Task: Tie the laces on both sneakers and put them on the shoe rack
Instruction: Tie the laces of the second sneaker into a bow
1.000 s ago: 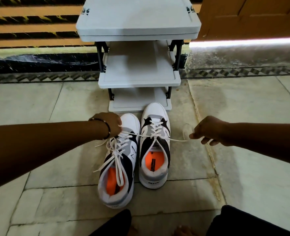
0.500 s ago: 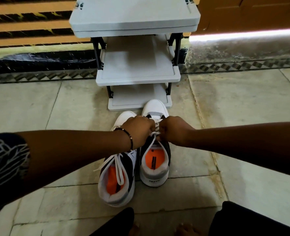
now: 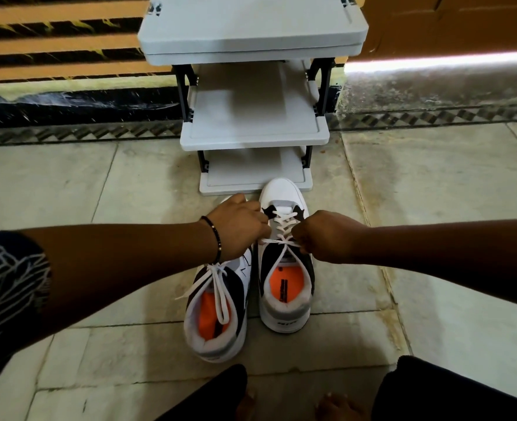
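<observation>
Pale marble floor tiles run up to a dark patterned border along the wall, where a grey plastic three-tier shoe rack stands with black side posts. Just in front of its lowest shelf, two white, black and grey sneakers with orange insoles sit side by side on the floor, toes toward the rack. Over the right sneaker, the toe of which touches the bottom shelf's edge, both hands work the white laces: the left hand, wearing a dark beaded bracelet at the wrist, is closed around one lace end, and the right hand pinches the other end, the strand drawn taut between them. The left sneaker lies partly under the left forearm, its loose laces trailing into the opening.
</observation>
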Demonstrator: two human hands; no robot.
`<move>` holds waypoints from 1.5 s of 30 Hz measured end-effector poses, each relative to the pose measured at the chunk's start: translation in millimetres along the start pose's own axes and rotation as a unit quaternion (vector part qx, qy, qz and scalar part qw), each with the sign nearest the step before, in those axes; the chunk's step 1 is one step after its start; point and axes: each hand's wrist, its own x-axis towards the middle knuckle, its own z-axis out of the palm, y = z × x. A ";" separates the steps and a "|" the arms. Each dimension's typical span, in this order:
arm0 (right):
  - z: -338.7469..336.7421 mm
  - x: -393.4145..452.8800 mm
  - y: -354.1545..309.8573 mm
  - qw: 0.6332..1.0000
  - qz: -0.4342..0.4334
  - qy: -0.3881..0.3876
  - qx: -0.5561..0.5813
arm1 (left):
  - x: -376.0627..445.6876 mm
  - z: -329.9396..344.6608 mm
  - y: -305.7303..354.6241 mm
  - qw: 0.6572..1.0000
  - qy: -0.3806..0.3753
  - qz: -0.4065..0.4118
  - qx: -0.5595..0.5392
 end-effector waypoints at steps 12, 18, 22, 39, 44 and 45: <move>-7.5 7.6 10.4 0.999 -0.019 -0.018 0.046 | 2.7 -8.2 -8.6 0.998 0.030 0.041 0.037; 0.1 4.2 11.7 0.998 -0.004 -0.062 0.019 | 2.0 -0.7 -5.0 0.996 0.016 0.070 0.062; -0.8 -3.3 19.5 0.962 0.071 -0.156 0.214 | -6.8 5.9 -15.9 0.998 0.004 0.059 -0.023; -16.3 5.4 6.3 0.763 0.127 0.023 0.634 | 0.9 -22.4 35.8 0.542 0.124 -0.257 -0.791; -13.4 7.4 5.9 0.760 0.133 0.055 0.634 | 0.5 -16.0 37.7 0.555 0.143 -0.245 -0.782; -13.8 7.2 5.8 0.760 0.139 0.062 0.632 | 0.3 -16.8 37.6 0.556 0.140 -0.241 -0.783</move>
